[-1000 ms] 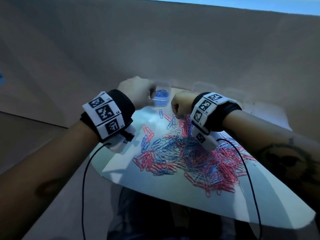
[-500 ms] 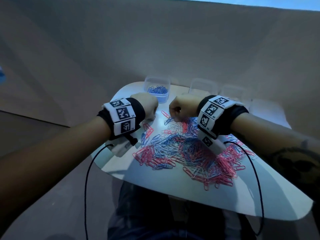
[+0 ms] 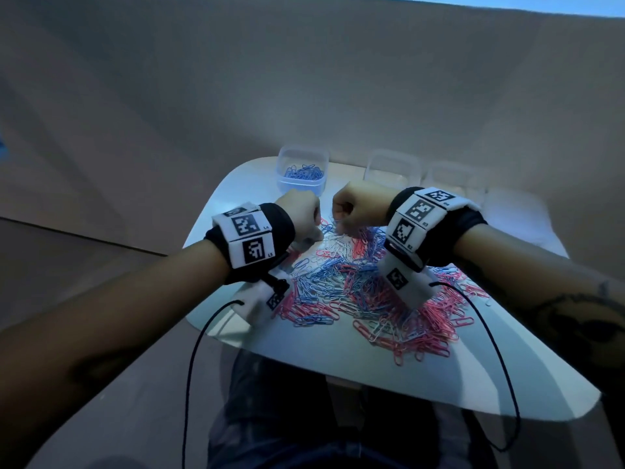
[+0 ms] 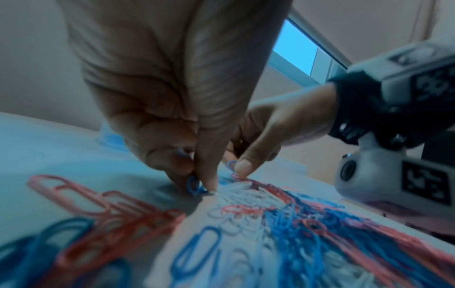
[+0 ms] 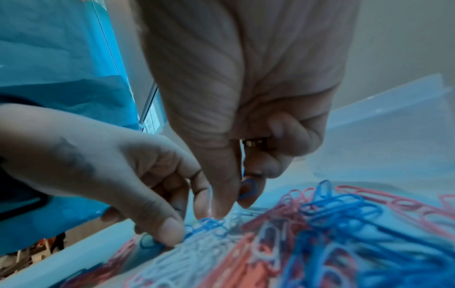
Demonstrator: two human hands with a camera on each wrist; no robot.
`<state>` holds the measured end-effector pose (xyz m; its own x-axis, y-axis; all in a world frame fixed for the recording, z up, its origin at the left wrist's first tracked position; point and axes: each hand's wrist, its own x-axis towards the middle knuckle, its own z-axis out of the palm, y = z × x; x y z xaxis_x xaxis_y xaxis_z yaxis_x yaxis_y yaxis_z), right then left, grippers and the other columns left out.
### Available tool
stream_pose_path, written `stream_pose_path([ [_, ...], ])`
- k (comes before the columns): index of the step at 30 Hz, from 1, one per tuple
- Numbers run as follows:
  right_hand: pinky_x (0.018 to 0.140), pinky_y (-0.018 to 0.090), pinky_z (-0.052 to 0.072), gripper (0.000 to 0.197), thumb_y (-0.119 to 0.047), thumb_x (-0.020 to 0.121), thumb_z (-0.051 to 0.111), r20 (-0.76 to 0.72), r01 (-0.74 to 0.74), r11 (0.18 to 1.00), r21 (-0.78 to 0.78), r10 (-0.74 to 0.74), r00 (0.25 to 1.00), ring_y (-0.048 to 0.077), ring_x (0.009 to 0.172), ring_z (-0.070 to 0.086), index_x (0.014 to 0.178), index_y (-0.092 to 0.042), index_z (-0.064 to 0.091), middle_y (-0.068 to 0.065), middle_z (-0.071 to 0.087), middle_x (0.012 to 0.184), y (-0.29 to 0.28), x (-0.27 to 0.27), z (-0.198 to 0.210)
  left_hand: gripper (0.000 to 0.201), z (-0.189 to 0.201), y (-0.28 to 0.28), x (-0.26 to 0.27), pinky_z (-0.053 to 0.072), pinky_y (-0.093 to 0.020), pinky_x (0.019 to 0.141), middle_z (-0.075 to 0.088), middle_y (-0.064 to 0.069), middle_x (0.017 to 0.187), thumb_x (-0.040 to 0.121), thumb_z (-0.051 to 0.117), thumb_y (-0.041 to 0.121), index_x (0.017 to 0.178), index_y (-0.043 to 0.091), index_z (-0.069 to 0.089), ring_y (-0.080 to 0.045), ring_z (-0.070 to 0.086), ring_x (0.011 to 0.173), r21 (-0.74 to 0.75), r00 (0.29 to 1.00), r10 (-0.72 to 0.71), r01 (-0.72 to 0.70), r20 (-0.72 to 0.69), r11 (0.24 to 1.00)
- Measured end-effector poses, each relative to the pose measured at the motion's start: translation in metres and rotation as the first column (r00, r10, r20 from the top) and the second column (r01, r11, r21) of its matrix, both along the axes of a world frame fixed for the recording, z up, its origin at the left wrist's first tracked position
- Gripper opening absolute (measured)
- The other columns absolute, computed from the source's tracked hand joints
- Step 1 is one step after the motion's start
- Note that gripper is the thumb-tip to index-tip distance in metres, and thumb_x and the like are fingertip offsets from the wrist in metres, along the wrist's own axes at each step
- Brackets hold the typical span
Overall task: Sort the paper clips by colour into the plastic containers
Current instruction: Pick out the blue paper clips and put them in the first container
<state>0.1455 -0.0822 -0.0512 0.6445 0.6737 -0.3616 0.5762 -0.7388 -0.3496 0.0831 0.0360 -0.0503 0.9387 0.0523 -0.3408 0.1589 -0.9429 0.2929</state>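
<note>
While curled over pile (image 3: 368, 286), both hands pinch blue clips.

Blue, red-pink and seemingly white paper clips (image 3: 365, 292); black-and-white checkered wristbands (image 3: 248, 236).

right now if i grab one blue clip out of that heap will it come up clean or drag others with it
Probably not clean: the heap is a dense overlapping tangle, so looped wire likely hooks neighbours. Each blue paper clip looks thin and light, so the left hand and right hand need fingertip pinches. On the smooth white table, pushed clips would likely slide.
</note>
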Motion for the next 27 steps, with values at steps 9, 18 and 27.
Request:
stream_pose_path([
  [9, 0.068, 0.027, 0.042, 0.02, -0.009, 0.079, 0.063, 0.117, 0.005, 0.991, -0.131, 0.01, 0.993, 0.024, 0.081, 0.056, 0.097, -0.003, 0.068, 0.014, 0.067, 0.096, 0.017, -0.013, -0.004, 0.017, 0.007, -0.004, 0.006, 0.035, -0.021, 0.05, 0.05, -0.001, 0.057, 0.082, 0.067, 0.016, 0.068, 0.01, 0.058, -0.012, 0.042, 0.049, -0.002, 0.989, 0.009, -0.009, -0.145, 1.0],
  [18, 0.056, 0.018, 0.031, 0.032, -0.01, 0.084, 0.062, -0.089, 0.069, 0.995, 0.076, -0.062, 0.994, 0.013, 0.066, 0.044, 0.061, -0.023, 0.045, -0.007, 0.046, 0.063, -0.019, -0.002, 0.016, 0.026, 0.008, 0.005, 0.001, 0.034, -0.02, 0.05, 0.049, 0.001, 0.056, 0.082, 0.065, 0.015, 0.06, 0.015, 0.052, -0.011, 0.04, 0.049, -0.141, 0.99, 0.019, -0.038, -0.137, 0.989],
  [27, 0.039, 0.008, 0.03, 0.003, -0.008, 0.085, 0.062, -0.59, 0.541, 0.67, 0.508, -0.187, 0.786, 0.001, 0.052, 0.042, 0.086, -0.011, 0.063, -0.003, 0.055, 0.063, -0.033, -0.029, 0.026, 0.022, 0.026, 0.003, -0.024, 0.032, -0.008, 0.042, 0.046, 0.003, 0.062, 0.091, 0.055, 0.01, 0.071, 0.016, 0.048, -0.001, 0.043, 0.051, -0.719, 0.98, 0.194, -0.163, -0.041, 0.676],
])
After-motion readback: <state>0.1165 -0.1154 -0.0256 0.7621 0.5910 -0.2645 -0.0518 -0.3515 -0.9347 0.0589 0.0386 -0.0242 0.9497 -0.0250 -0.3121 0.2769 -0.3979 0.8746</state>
